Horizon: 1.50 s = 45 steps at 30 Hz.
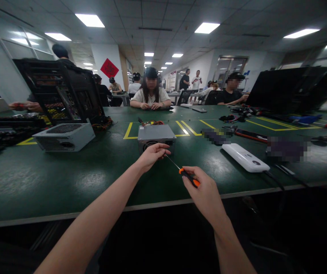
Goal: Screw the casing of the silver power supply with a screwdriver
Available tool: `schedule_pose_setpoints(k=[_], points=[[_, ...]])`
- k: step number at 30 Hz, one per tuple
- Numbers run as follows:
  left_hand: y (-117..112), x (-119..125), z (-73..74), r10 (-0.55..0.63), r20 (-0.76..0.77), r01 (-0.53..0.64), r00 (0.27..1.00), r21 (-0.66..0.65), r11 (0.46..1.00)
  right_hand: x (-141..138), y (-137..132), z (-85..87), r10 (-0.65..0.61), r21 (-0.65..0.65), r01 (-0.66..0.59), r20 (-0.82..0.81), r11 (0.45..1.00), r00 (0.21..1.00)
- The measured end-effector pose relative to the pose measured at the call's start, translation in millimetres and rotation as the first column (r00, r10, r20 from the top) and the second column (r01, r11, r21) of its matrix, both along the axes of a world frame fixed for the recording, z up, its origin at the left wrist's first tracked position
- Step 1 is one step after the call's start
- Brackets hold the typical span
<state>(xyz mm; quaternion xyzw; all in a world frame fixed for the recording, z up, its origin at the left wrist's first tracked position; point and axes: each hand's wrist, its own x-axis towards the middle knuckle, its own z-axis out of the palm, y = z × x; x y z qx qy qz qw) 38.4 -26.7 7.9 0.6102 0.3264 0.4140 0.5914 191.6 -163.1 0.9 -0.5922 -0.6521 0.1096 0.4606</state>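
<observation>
My right hand (pixel 203 190) is closed around the black and orange handle of a screwdriver (pixel 190 178), whose thin shaft points up and to the left. At its tip, the thumb and fingers of my left hand (pixel 154 154) are pinched together; what they hold, if anything, is too small to make out. Just behind my left hand sits a grey metal computer power supply (pixel 156 132), with its fan grille partly covered by that hand and a bundle of cables at its back.
A second power supply (pixel 63 135) stands to the left, before an open black computer case (pixel 63 91). A white power strip (pixel 245 156) with a cable lies at right on the green table (pixel 100 194). A person (pixel 151 91) sits opposite; dark monitors (pixel 286 89) stand at right.
</observation>
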Motion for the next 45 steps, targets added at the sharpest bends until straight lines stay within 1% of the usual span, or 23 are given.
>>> schedule_pose_setpoints(k=[3, 5, 9, 13, 16, 20, 23, 26, 35, 40, 45], points=[[0.5, 0.2, -1.7, 0.029, -0.079, -0.018, 0.996, 0.140, 0.990, -0.2, 1.0, -1.6, 0.004, -0.017, -0.005, -0.028, 1.000, 1.000], [1.4, 0.5, -3.0, 0.059, -0.145, -0.022, 0.988, 0.246, 0.969, -0.1, 1.9, -4.5, 0.017, -0.050, -0.020, -0.069, 0.999, 0.997], [5.4, 1.2, -8.6, 0.138, -0.252, -0.017, 0.958, 0.431, 0.902, 0.0, 4.0, -10.3, 0.046, -0.130, -0.063, -0.133, 0.989, 0.990], [8.4, 1.4, -15.0, 0.212, -0.299, -0.021, 0.930, 0.533, 0.846, -1.7, 6.4, -10.9, 0.068, -0.177, -0.095, -0.155, 0.980, 0.986], [7.9, 1.6, -16.0, 0.235, -0.289, -0.040, 0.928, 0.550, 0.834, -3.2, 8.5, -9.7, 0.081, -0.159, -0.106, -0.156, 0.982, 0.984], [5.9, 2.4, -12.7, 0.231, -0.224, -0.080, 0.947, 0.531, 0.844, -3.6, 10.8, -8.3, 0.083, -0.142, -0.112, -0.197, 0.984, 0.977], [4.7, 2.7, -10.1, 0.298, -0.175, -0.160, 0.938, 0.546, 0.823, -1.8, 13.7, -7.8, 0.049, -0.137, -0.084, -0.244, 0.987, 0.969], [3.7, 2.4, -8.9, 0.361, -0.184, -0.208, 0.914, 0.550, 0.809, 1.3, 19.1, -9.0, 0.011, -0.107, -0.041, -0.265, 0.993, 0.964], [0.7, 3.7, -9.7, 0.343, -0.270, -0.170, 0.900, 0.506, 0.845, 6.4, 33.2, -14.7, -0.049, -0.068, 0.034, -0.238, 0.997, 0.970], [1.8, 3.8, -12.3, 0.343, -0.279, -0.158, 0.897, 0.521, 0.839, 6.1, 35.8, -12.3, -0.048, -0.067, 0.034, -0.219, 0.997, 0.974], [-0.6, 2.7, -10.0, 0.375, -0.292, -0.153, 0.880, 0.572, 0.806, 5.8, 37.5, -12.4, -0.040, -0.048, 0.030, -0.203, 0.998, 0.978]])
